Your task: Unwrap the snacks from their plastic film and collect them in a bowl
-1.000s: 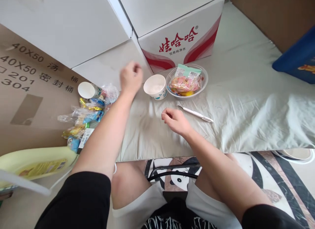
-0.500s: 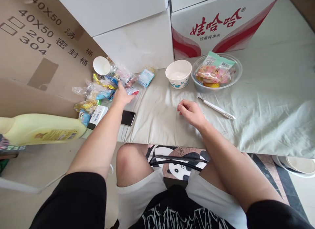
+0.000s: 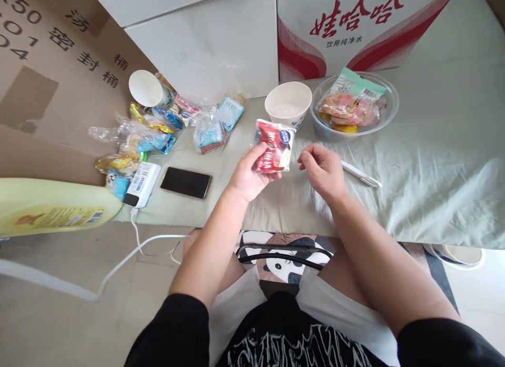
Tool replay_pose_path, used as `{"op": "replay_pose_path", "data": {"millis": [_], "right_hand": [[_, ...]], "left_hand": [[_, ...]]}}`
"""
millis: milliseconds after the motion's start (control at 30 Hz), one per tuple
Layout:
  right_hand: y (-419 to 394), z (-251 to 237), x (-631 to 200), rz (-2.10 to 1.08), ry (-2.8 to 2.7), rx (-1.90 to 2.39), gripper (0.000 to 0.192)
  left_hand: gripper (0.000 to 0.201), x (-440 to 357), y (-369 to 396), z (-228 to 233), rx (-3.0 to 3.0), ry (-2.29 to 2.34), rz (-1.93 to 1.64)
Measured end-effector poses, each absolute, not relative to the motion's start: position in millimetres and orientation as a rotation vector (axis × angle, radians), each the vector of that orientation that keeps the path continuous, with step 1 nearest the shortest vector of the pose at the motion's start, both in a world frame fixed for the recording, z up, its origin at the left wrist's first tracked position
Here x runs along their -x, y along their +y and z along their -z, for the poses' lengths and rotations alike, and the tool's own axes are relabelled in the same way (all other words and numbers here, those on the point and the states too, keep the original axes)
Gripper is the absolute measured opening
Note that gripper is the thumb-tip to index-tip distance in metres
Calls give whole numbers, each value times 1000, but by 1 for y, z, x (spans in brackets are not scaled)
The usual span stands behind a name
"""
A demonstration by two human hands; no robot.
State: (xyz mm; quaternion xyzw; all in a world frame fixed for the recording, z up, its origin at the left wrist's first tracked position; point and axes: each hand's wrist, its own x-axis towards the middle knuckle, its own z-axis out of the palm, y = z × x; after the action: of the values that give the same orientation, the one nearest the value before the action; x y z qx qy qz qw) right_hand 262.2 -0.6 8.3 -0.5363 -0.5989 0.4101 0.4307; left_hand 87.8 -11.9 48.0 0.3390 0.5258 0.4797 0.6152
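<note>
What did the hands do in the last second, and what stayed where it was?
The left hand reached into the snack pile, took a red packet and brought it in front of the paper bowl. The right hand lifted toward it. Bowl and pen stayed put.

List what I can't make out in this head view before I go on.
- Red snack packet: print too small to read; left hand covers its lower corner.
- White tool: near end hidden behind right hand.
- Yellow bottle: cut off by left edge.
- Paper bowl: contents unclear.

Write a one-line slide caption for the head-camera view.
Left hand holds a red snack packet above the cloth-covered table; right hand empty beside it.
</note>
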Motion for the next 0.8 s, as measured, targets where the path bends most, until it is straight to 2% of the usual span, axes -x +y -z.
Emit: {"op": "replay_pose_path", "data": {"millis": [100,200,333,433,533,667,800], "right_hand": [[1,-8,-279,-759,-1497,1443,17],[4,1,-303,-449,-1584,1605,4],[1,14,-329,-167,-1689,1877,30],[-5,14,-336,-168,-1708,2131,45],[-9,11,-334,-260,-1748,2234,32],[-6,9,-323,-234,-1822,2161,16],[-9,5,-304,-350,-1892,1826,14]], "left_hand": [[61,-78,-8,-36,-599,996,-1031],[54,-65,-12,-22,-587,963,-1007],[47,-61,-18,-9,-585,980,-1039],[40,-62,-14,-6,-543,999,-1136],[34,-58,-9,-7,-472,972,-1159],[57,-47,-9,-9,-459,933,-1092],[64,-43,-15,-7,-469,955,-1083]]}}
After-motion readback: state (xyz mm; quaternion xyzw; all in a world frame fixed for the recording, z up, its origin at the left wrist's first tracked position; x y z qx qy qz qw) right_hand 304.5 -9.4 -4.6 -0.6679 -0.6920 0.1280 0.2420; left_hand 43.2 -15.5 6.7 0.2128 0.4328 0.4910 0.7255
